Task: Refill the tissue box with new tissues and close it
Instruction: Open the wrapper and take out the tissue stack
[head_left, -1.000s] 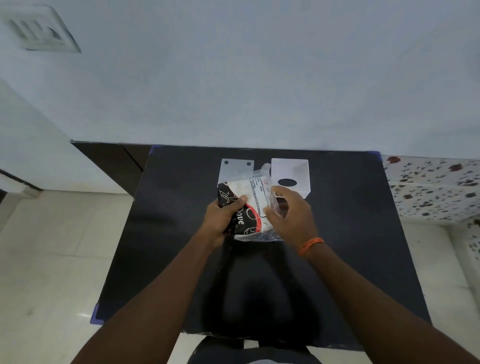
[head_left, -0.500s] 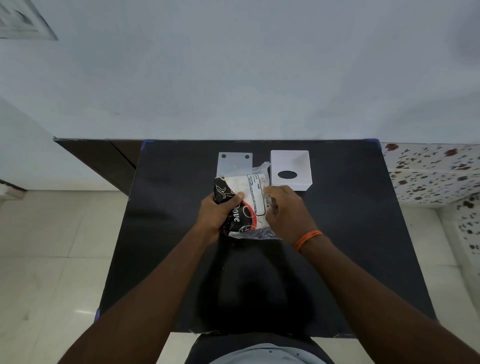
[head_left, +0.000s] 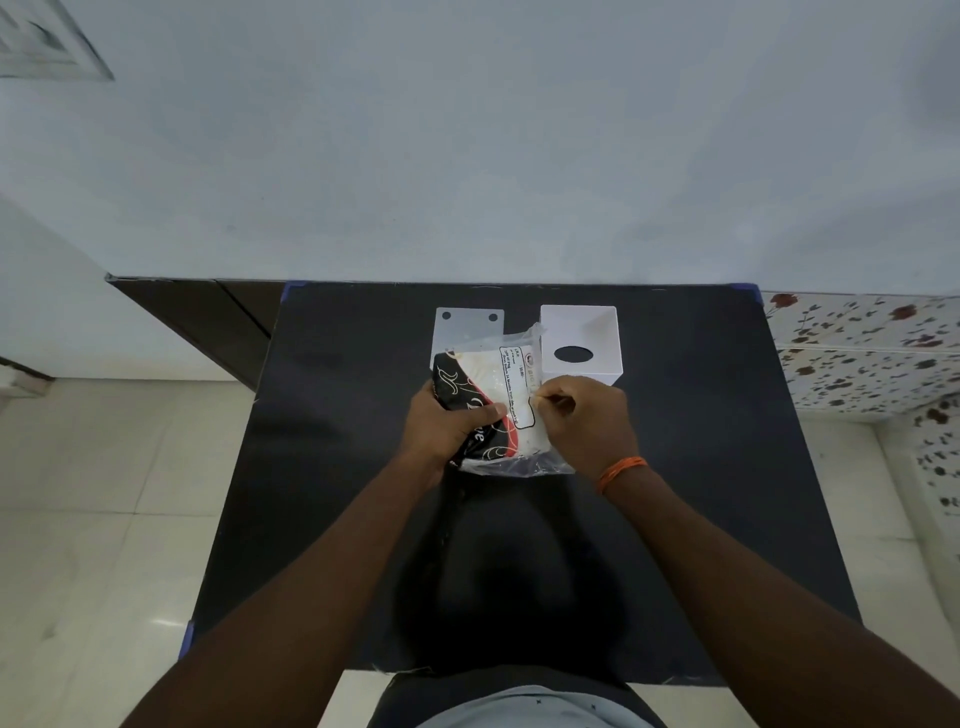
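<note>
Tissue pack (head_left: 496, 402) sits at the centre of the black table (head_left: 332, 467), held up between both hands, slightly tilted, its clear plastic wrapper loose at the far and near ends. Print on the pack: black and red pattern on its left half, white with a text label on its right half. Left hand (head_left: 449, 428) grips the pack from its 9 o'clock side, thumb laid across the top face pointing toward 3 o'clock, fingers curled underneath and out of sight; closed firmly on the pack. Right hand (head_left: 584, 423) sits at the pack's 3 o'clock edge, curled nearly into a fist, thumb and forefinger pinched together on the wrapper beside the label; whether the plastic has torn cannot be told. Orange thread band (head_left: 621, 472) on the right wrist. White tissue box (head_left: 582, 340) stands on the table at about 1 o'clock from the pack, just beyond the right hand, apart from it; its open top faces up and a dark oval hole shows on the inside of its floor. Flat white lid plate (head_left: 470, 325) with two small holes lies at 11 o'clock from the pack, its near part hidden behind the wrapper. Box and plate sit side by side near the table's far edge, a narrow gap between them. Pale wall (head_left: 467, 156) beyond at 12 o'clock; light tiled floor (head_left: 93, 493) at 9 o'clock.
</note>
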